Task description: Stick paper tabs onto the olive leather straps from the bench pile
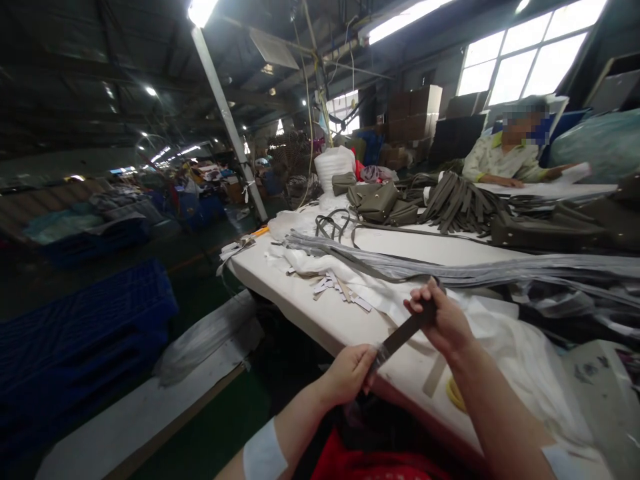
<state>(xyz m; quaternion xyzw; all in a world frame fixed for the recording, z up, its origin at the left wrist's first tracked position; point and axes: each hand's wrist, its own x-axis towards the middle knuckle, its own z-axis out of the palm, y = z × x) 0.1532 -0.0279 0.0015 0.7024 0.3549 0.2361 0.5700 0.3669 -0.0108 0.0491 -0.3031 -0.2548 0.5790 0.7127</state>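
Holds an olive-grey strap (pixel 404 332) slantwise in the lower centre-right of the frame, with left grip (pixel 347 375) and right grip (pixel 444 321) closed around it. Appears mid-handling, not yet laid down; leaves similar strips (pixel 457 202) heaped, seemingly unworked, on the bench (pixel 295 310) at centre-right.

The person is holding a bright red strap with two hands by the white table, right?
Not quite: the head view shows the strap is dark greyish brown, not bright red. The left hand and right hand do both hold it by the white table.
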